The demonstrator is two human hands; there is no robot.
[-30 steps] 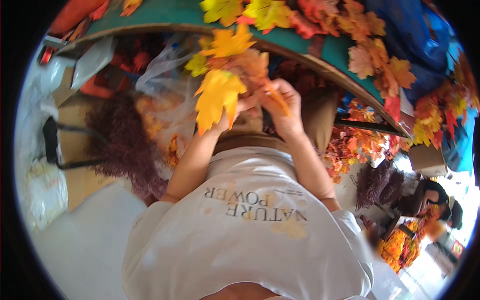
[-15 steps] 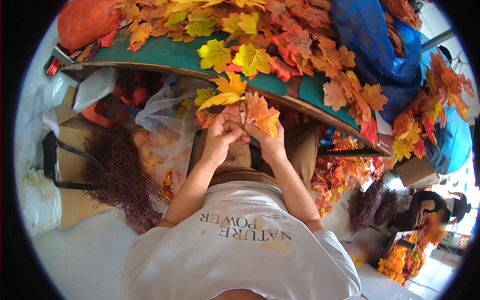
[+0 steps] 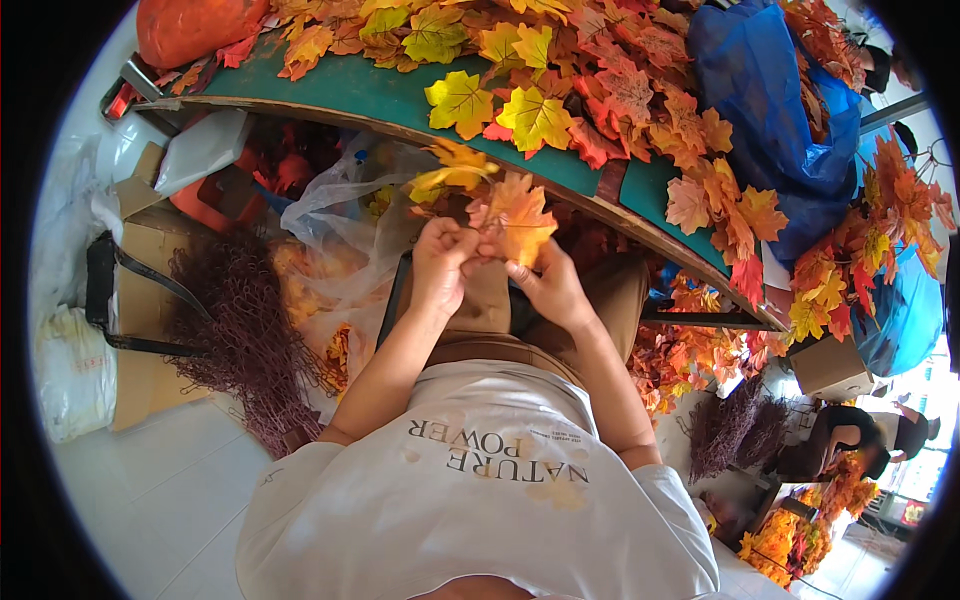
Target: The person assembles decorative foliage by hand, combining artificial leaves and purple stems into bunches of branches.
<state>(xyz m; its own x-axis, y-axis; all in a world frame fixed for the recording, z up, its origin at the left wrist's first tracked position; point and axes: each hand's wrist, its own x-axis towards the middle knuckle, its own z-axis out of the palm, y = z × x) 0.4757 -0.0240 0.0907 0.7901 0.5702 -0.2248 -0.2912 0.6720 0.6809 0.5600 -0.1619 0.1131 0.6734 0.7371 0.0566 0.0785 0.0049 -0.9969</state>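
My left hand [image 3: 444, 268] is closed in a pinch at the base of an artificial maple leaf spray; the thin stem in its fingers is mostly hidden. An orange-pink maple leaf [image 3: 522, 222] of this spray stands up between my hands, and a blurred yellow leaf [image 3: 455, 166] sticks out beyond my left fingers. My right hand [image 3: 555, 288] grips the lower edge of the orange leaf, its thumb on the near side and its other fingers partly behind. Both hands are above my lap, just before the table edge.
The green table [image 3: 330, 100] carries heaped artificial leaves [image 3: 640, 90] and a blue plastic bag [image 3: 770, 130]. Dark wire stems [image 3: 245, 340] are bundled at left beside a cardboard box [image 3: 150, 300]. Clear plastic [image 3: 340, 215] hangs below the table. Another person [image 3: 845, 440] sits far right.
The orange leaf has turned more upright between my hands, and the yellow leaf has swung. My right hand has shifted slightly down and right. The view has tilted a little.
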